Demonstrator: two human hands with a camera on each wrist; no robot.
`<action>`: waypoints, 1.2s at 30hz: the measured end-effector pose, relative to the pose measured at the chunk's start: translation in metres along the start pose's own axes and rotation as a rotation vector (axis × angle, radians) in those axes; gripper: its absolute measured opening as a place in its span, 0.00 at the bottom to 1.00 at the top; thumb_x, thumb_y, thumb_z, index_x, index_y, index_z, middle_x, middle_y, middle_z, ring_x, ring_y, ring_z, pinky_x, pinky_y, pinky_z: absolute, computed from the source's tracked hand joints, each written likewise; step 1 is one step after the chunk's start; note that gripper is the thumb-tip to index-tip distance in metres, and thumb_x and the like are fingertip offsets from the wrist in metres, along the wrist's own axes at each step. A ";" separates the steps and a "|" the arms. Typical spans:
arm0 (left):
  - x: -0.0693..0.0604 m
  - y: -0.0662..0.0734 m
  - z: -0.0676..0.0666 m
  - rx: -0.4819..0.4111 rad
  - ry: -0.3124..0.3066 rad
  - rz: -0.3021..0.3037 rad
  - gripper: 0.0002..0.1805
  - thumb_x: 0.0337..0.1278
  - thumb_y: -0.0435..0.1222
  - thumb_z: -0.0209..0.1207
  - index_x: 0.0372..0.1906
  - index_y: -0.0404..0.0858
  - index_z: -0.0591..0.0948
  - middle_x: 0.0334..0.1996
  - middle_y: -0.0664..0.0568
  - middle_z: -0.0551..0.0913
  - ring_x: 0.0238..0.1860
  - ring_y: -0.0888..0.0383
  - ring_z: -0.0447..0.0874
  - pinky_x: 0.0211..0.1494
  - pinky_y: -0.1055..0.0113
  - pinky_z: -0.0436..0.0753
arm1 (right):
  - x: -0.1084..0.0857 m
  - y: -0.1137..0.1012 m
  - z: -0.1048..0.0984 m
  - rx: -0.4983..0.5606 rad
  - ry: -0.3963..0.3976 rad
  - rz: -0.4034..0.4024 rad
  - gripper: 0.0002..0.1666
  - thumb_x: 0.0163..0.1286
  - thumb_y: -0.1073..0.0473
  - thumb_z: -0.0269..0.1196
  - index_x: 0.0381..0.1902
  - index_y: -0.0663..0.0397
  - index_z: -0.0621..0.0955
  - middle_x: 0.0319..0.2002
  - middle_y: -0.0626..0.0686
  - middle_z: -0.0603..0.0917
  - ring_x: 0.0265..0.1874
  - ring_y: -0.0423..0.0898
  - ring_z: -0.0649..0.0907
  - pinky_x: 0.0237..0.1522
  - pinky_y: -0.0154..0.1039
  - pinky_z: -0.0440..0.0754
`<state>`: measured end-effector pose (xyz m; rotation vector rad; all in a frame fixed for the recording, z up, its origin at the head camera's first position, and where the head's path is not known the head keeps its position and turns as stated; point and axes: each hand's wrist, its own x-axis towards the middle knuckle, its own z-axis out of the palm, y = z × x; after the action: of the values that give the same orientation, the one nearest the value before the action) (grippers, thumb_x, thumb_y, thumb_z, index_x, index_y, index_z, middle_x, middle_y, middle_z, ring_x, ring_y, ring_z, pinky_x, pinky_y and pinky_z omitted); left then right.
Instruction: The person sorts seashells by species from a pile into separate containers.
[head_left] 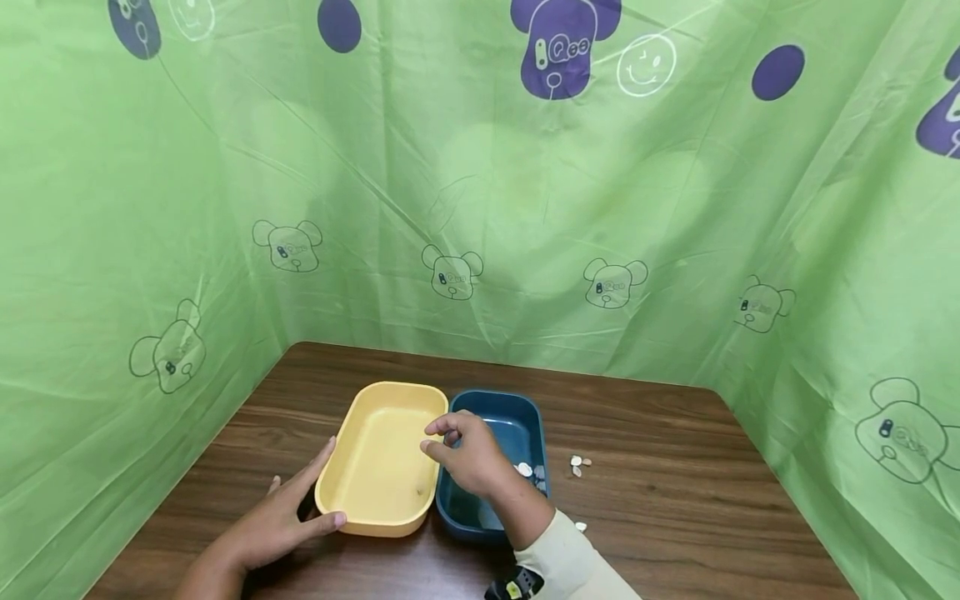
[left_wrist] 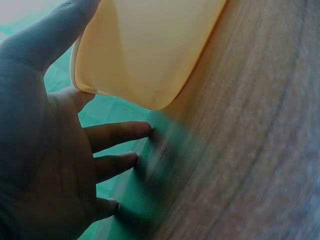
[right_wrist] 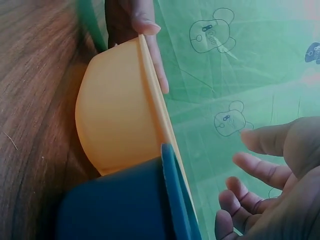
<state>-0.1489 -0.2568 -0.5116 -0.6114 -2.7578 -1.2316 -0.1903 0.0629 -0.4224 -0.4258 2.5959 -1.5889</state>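
Observation:
A yellow rectangular container [head_left: 378, 467] stands at the left of a dark blue container [head_left: 528, 408], side by side. My left hand [head_left: 281, 517] holds the yellow container's near left corner, thumb at the near rim and a finger along the left side; the left wrist view shows the other fingers spread beside it. Over the seam between the containers hovers my right hand [head_left: 472, 454], fingers loosely bent, with nothing visible between thumb and fingertips. Inside the blue container lie a whitish piece [head_left: 524, 469] and some greyish pieces; my right forearm hides part of it.
Several small pale pieces [head_left: 576, 461] lie on the wooden table [head_left: 675, 483] right of the blue container, with another [head_left: 581, 527] closer to the right sleeve. A black wrist strap [head_left: 513, 585] shows at the bottom. Green printed cloth [head_left: 525, 183] surrounds the table's back and sides.

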 end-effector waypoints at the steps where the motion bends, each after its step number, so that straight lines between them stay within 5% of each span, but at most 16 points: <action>1: 0.000 0.000 0.000 -0.001 -0.002 -0.002 0.58 0.66 0.50 0.72 0.92 0.56 0.49 0.85 0.30 0.60 0.81 0.21 0.59 0.68 0.06 0.42 | 0.000 0.000 -0.001 -0.005 0.001 -0.003 0.11 0.74 0.59 0.73 0.48 0.61 0.89 0.43 0.57 0.81 0.43 0.48 0.77 0.36 0.34 0.75; 8: -0.001 0.000 0.000 -0.013 -0.002 -0.008 0.59 0.66 0.49 0.72 0.92 0.56 0.48 0.85 0.28 0.60 0.80 0.19 0.59 0.68 0.06 0.42 | -0.001 0.000 -0.011 -0.031 0.024 -0.015 0.11 0.74 0.58 0.73 0.47 0.59 0.90 0.48 0.63 0.83 0.46 0.51 0.78 0.37 0.35 0.77; 24: -0.001 -0.001 -0.001 -0.008 -0.001 -0.010 0.59 0.65 0.49 0.73 0.92 0.57 0.47 0.84 0.27 0.61 0.79 0.18 0.61 0.68 0.06 0.42 | -0.011 0.001 -0.042 -0.042 0.050 0.009 0.13 0.76 0.55 0.72 0.51 0.58 0.89 0.53 0.57 0.84 0.50 0.51 0.80 0.41 0.41 0.82; 36: 0.000 -0.001 0.000 -0.007 -0.003 -0.010 0.59 0.65 0.50 0.73 0.92 0.57 0.47 0.84 0.28 0.61 0.79 0.19 0.61 0.68 0.06 0.42 | -0.018 0.021 -0.070 -0.045 0.141 0.042 0.11 0.76 0.56 0.72 0.49 0.56 0.91 0.48 0.56 0.85 0.50 0.51 0.81 0.44 0.41 0.81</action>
<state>-0.1491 -0.2571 -0.5124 -0.6009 -2.7641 -1.2433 -0.1912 0.1374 -0.4096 -0.2700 2.7277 -1.6057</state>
